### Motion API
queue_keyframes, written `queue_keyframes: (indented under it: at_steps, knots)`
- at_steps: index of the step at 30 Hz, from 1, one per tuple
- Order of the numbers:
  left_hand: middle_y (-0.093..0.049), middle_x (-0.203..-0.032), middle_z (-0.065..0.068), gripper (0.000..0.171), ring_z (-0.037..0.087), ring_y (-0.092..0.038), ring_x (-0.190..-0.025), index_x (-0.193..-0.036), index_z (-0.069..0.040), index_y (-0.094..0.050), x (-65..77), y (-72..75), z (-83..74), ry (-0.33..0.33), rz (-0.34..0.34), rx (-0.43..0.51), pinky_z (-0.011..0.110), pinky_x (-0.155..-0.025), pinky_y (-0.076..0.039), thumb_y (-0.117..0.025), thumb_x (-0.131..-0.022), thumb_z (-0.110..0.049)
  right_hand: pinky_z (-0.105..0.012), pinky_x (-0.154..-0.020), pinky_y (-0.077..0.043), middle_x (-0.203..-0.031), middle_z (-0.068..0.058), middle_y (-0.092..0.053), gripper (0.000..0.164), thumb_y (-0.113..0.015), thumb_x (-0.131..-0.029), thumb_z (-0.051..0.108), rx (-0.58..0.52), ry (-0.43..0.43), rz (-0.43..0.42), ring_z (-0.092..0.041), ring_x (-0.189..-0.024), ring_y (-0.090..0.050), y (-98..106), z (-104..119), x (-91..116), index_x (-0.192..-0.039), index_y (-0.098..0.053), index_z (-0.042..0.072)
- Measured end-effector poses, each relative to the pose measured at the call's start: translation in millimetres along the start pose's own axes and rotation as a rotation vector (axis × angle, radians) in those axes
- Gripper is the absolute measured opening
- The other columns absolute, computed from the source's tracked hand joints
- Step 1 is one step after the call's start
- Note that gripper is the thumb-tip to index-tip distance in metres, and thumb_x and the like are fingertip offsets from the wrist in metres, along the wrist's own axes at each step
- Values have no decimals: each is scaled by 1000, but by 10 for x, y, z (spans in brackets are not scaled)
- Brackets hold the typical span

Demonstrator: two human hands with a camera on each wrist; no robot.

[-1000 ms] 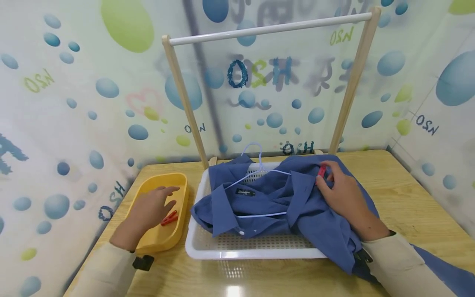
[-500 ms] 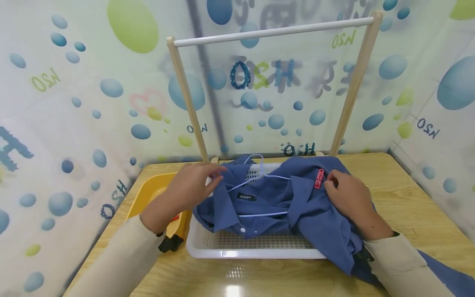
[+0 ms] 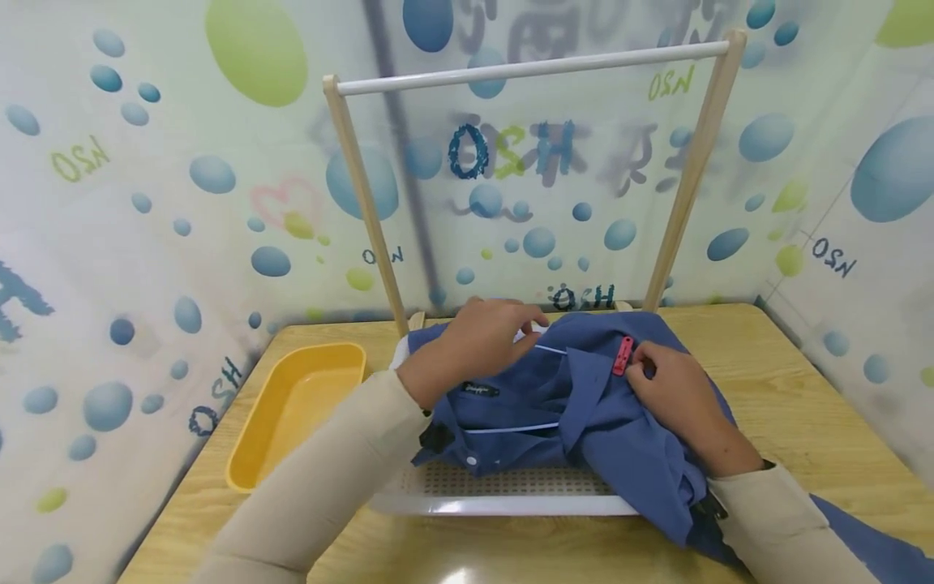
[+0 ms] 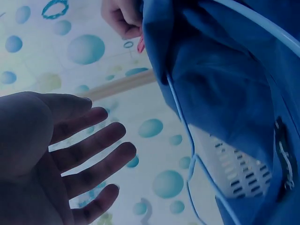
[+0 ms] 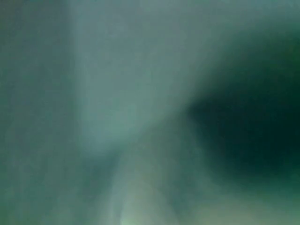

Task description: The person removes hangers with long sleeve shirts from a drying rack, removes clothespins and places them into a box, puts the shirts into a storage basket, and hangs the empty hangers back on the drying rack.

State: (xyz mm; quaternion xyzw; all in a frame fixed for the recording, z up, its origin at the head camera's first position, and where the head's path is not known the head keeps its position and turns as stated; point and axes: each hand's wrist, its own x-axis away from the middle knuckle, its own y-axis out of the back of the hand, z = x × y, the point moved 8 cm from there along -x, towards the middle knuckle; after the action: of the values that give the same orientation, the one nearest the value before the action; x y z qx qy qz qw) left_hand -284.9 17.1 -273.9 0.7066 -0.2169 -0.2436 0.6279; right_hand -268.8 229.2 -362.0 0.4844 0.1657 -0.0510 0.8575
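Observation:
A blue collared shirt [image 3: 613, 438], with a pale wire hanger [image 3: 511, 428] inside its collar, lies over a white perforated basket [image 3: 511, 506]. A red clothespin [image 3: 623, 355] is on the shirt's right shoulder. Right beside it, my right hand [image 3: 674, 397] has its fingers curled, pinching the shirt fabric. My left hand [image 3: 485, 345] hovers over the collar with fingers loosely extended, covering the hanger's hook in the head view. In the left wrist view, that left hand [image 4: 70, 150] holds nothing and is apart from the hanger [image 4: 180, 112]. The right wrist view is a dark blur.
A yellow tray [image 3: 251, 405] stands left of the basket, partly behind my left sleeve. Behind the basket rises a wooden rack with a white rail [image 3: 533, 70]. A shirt sleeve [image 3: 868, 523] trails over the wooden table [image 3: 788, 381] at right.
My left hand has moved right from over the tray to the hanger's hook. My right hand has let go of the clothespin and shifted just right of it, onto the shirt.

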Motion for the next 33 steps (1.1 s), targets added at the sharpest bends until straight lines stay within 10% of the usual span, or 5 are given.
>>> queue_keyframes:
  at_steps: [7, 21, 33]
  knots:
    - [-68, -127, -8, 34, 12, -64, -113, -137, -26, -60, -280, -333, -131, -10, 130, 1, 58, -110, -37, -50, -105, -32, -31, -48, -27, -58, -1, -39, 16, -51, -93, 22, 91, -70, 98, -19, -51, -41, -42, -36, 11, -83, -50, 10]
    - [-53, -148, -4, 54, 16, -53, -134, -156, -35, -30, -618, -740, -472, -53, 244, -66, 49, -109, -43, -48, -105, -38, -50, -61, -50, -85, -20, -70, 32, -48, -99, 27, 151, -95, 240, -33, -74, -66, -128, -144, -2, -92, -69, 4]
    - [-61, -136, 0, 57, 15, -63, -118, -158, -33, -27, -595, -799, -532, -137, 170, -25, 38, -99, -51, -49, -105, -34, -50, -62, -50, -81, -17, -68, 33, -45, -100, 26, 168, -91, 226, -32, -72, -65, -138, -131, -20, -93, -68, 4]
